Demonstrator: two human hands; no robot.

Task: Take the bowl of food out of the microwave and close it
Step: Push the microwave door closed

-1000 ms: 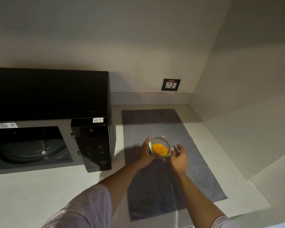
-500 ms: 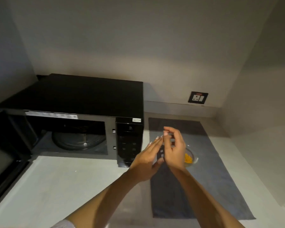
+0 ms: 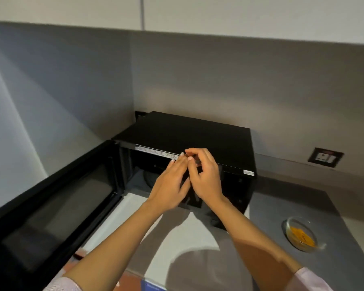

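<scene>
The glass bowl [image 3: 301, 234] with orange food stands on the grey mat [image 3: 324, 267] at the lower right, with neither hand on it. The black microwave [image 3: 193, 131] sits in the corner, and its door [image 3: 51, 208] is swung wide open to the left. Both my hands hover in front of the open cavity. My left hand [image 3: 170, 185] has straight fingers and holds nothing. My right hand [image 3: 204, 177] is beside it with loosely bent fingers and is also empty; the two hands nearly touch at the fingertips.
A wall socket [image 3: 325, 157] sits on the back wall right of the microwave. The pale countertop [image 3: 183, 238] lies under my forearms. Upper cabinets [image 3: 240, 15] hang overhead, and walls close in on the left and at the back.
My hands let go of the bowl, left it on the mat and moved left to the microwave's opening. The view swung left and up, bringing the open door into sight.
</scene>
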